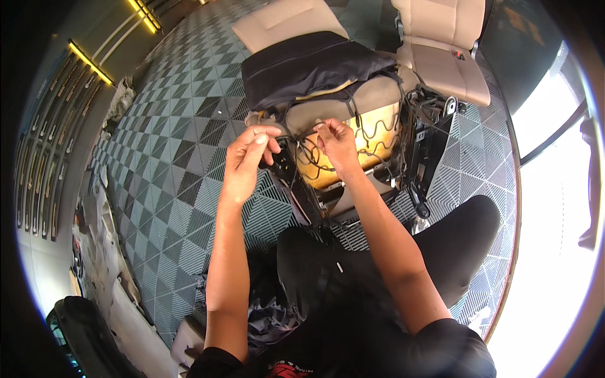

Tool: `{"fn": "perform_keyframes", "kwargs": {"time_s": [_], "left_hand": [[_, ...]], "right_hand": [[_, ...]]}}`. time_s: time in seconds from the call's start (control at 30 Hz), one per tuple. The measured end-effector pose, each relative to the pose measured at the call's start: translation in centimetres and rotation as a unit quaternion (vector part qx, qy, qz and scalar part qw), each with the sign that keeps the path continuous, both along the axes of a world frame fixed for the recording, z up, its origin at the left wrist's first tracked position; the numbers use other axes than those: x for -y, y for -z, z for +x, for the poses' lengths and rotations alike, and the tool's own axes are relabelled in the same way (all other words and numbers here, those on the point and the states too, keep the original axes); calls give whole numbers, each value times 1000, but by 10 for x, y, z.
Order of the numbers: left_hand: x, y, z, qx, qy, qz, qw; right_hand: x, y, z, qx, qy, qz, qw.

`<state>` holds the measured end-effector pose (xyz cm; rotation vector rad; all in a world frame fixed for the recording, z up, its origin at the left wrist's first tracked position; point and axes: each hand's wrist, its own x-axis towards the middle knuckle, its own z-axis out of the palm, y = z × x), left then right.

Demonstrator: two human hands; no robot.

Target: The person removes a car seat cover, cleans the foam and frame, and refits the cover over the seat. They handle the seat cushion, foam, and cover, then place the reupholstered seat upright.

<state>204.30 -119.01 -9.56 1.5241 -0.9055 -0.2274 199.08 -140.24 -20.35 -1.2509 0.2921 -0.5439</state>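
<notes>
One dark cable (296, 137) runs between our fingers at the left side of the opened seat (378, 94), its short visible stretch lying roughly crosswise to that seat. It lies to the right of our left fingertips and to the left of our right ones, about level with both. Our right hand (338, 146) looks the nearer, thumb and forefinger brought together where the cable meets them, so we judge that it pinches it. Our left hand (247, 151) hangs just off the seat's left edge, fingers curled, thumb near the forefinger; we cannot tell whether it grips the cable or merely touches it.

Within the seat, wavy springs and loose wires cross the yellow foam (382, 126). A black cover (309, 66) lies bunched over the seat's far part, and a black metal bracket (435, 148) stands along its right side. Past the seat's far edge we see a beige cushion (290, 22); to its far right, another beige seat (444, 66). Patterned floor tiles (183, 151) surround it.
</notes>
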Motion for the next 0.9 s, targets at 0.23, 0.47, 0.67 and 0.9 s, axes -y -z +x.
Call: {"fn": "perform_keyframes", "kwargs": {"time_s": [0.23,0.47,0.67,0.9], "left_hand": [[35,-23,63,-52,76,245,965],[77,-6,84,45,113,365,923],[69,5,87,22,100,283,954],[67,8,89,-31,94,252,963]], "right_hand": [[10,-34,10,-56,-55,56,995],[-5,-40,-1,56,95,-210,971],[-32,-23,-7,-44,109,-454,883],[-12,-11,-28,6,127,-341,931]]}}
